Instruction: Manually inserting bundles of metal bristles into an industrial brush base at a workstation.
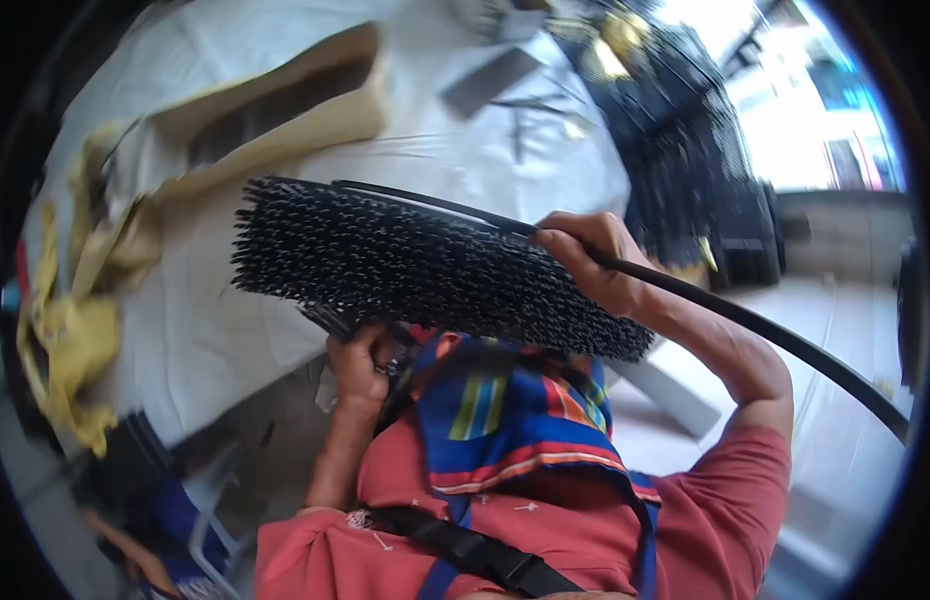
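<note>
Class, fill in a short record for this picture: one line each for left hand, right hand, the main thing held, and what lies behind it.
Left hand: grips the lower edge of the black studded mat
Right hand: closed around a black hose at the mat's upper edge
Mat: held level in front of the chest
Behind: white-covered table, yellow cloth, tan cardboard

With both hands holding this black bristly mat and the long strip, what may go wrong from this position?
1. The left hand grips only the lower edge of the black studded mat, so the mat might sag or slip.
2. The right hand pinches the black strip, whose long free end runs off to the right and could snag or whip.
3. The mat hangs over the white table; it may sweep the small tools there.
</note>
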Demonstrator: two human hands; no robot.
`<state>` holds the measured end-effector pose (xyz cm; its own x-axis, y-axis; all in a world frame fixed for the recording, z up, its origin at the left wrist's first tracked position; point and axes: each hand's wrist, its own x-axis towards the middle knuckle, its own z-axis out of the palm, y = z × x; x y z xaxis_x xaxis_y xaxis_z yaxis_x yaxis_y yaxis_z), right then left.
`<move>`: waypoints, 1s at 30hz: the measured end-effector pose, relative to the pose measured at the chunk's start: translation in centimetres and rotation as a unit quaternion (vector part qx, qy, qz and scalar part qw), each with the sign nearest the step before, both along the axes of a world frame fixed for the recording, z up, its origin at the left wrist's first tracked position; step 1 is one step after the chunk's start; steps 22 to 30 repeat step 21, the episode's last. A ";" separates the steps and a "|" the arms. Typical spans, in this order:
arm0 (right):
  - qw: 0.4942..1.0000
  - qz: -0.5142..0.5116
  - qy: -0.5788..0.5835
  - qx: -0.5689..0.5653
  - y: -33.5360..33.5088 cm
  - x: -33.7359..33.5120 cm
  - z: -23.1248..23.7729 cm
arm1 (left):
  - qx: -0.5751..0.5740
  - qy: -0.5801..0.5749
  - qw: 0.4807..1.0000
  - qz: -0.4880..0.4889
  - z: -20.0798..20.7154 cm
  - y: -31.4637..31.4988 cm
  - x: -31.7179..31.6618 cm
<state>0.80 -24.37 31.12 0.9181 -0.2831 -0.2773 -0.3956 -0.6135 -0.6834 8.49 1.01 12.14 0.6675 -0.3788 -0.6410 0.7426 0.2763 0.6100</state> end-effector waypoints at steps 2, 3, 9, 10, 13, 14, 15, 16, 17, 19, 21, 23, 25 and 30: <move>0.998 -0.053 0.023 0.003 -2.0 -3.6 -0.5 | -0.023 0.010 0.998 -0.057 0.5 -2.9 0.2; 0.996 -0.084 0.021 0.002 -2.5 -6.3 -1.0 | -0.024 0.010 0.996 -0.087 0.0 -4.4 -0.7; 0.941 -0.338 -0.022 0.022 -5.5 -23.9 -5.5 | -0.022 -0.019 0.947 -0.320 -1.8 -15.5 -8.2; 0.935 -0.353 -0.027 0.027 -5.6 -26.1 -5.5 | -0.016 -0.023 0.939 -0.343 -2.6 -16.8 -9.6; 0.897 -0.437 -0.056 0.024 -6.2 -33.0 -8.7 | 0.023 -0.029 0.910 -0.414 -3.8 -21.4 -14.0; 0.890 -0.451 -0.057 0.030 -6.7 -34.9 -10.4 | 0.034 -0.031 0.898 -0.437 -4.6 -23.4 -15.4; 0.877 -0.477 -0.056 0.032 -7.0 -36.6 -11.8 | 0.044 -0.027 0.888 -0.457 -5.9 -25.1 -16.8; 0.863 -0.501 -0.054 0.034 -7.2 -38.2 -13.0 | 0.051 -0.021 0.878 -0.475 -7.2 -26.5 -18.1; 0.859 -0.508 -0.061 0.020 -7.2 -39.8 -14.6 | 0.058 -0.014 0.868 -0.492 -8.7 -27.8 -19.3; 0.840 -0.538 -0.065 0.038 -7.0 -42.3 -17.1 | 0.090 -0.021 0.838 -0.537 -11.2 -29.8 -21.6; 0.813 -0.577 -0.053 0.062 -6.5 -44.6 -20.4 | 0.110 -0.017 0.822 -0.559 -14.0 -31.9 -23.7; 0.813 -0.577 -0.053 0.062 -6.5 -44.6 -20.4 | 0.110 -0.017 0.822 -0.559 -14.0 -31.9 -23.7; 0.813 -0.577 -0.053 0.062 -6.5 -44.6 -20.4 | 0.110 -0.017 0.822 -0.559 -14.0 -31.9 -23.7; 0.813 -0.577 -0.053 0.062 -6.5 -44.6 -20.4 | 0.110 -0.017 0.822 -0.559 -14.0 -31.9 -23.7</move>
